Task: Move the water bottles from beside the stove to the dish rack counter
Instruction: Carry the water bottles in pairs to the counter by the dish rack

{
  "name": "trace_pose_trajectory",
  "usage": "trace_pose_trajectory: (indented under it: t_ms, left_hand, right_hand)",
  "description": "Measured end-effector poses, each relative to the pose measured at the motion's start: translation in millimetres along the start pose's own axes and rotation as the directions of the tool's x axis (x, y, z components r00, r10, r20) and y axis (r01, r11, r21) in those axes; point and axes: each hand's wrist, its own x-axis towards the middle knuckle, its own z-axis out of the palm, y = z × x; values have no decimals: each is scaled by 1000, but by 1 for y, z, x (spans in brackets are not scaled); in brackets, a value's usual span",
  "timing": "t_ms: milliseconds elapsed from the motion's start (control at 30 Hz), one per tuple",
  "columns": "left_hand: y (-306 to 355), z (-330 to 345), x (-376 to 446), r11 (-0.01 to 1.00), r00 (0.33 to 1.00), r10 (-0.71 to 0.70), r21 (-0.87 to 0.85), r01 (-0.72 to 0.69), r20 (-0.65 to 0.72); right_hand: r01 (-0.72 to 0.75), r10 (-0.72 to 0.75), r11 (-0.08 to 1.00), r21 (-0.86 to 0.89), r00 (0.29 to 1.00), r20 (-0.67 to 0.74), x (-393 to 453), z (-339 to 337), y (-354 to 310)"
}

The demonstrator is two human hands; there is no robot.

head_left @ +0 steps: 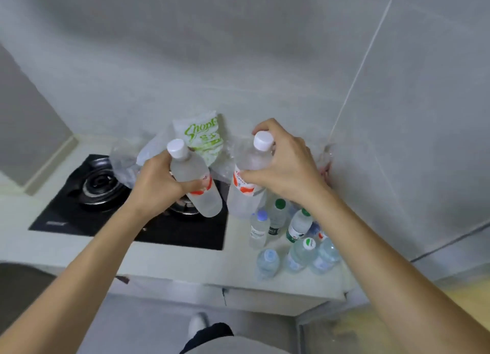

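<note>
Because each bottle is gripped high on its body, near the shoulder, both ride in the air with their white caps up and leaning toward the camera. The left fingers (195, 186) are wrapped tight around the left bottle (195, 178), thumb side hidden behind it; the left hand (156, 183) carries it tilted over the stove (127, 202), its base above the right burner. The right fingers (248, 173) are clamped on the right bottle (248, 178) just above its orange label, other fingertips curling behind the cap, and the right hand (283, 165) holds it over the strip of surface (238, 258) between the stove and the wall. Taking one per hand looks like a way to halve the trips.

Below the right wrist, a cluster of small bottles (289, 237) stands at the right end of the surface, close to its front edge and against the wall, not yet moved. A printed bag (204, 138) and crumpled clear plastic (127, 162) lie at the back edge behind the stove.

The dish rack is nowhere in view, so the destination cannot be placed. Motion blur smears the labels; the right forearm covers part of the cluster, so its count is unclear. I cannot tell how full the two held bottles are.
</note>
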Motion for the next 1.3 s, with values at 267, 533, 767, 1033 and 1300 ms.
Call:
trace_pose_trajectory:
  t_ms: [267, 533, 767, 1033, 1300]
  left_hand:
    - [0, -117, -120, 992, 959, -102, -104, 77, -265]
    - [-52, -238, -240, 979, 821, -201, -130, 156, -535]
    - [-118, -357, -355, 967, 686, -250, -142, 211, -684]
    - [-172, -475, -477, 943, 505, -287, -147, 299, -814]
    - [-242, -564, -584, 869, 264, -381, -246, 430, -886]
  right_hand:
    - [140, -192, 954, 264, 964, 185, 3, 93, -84]
    - [256, -410, 884, 390, 827, 385, -27, 200, -229]
    - [331, -560, 815, 476, 661, 499, -88, 317, -370]
    - [370, -677, 733, 571, 480, 558, -171, 442, -533]
    - [432, -799, 597, 676, 238, 553, -247, 565, -672]
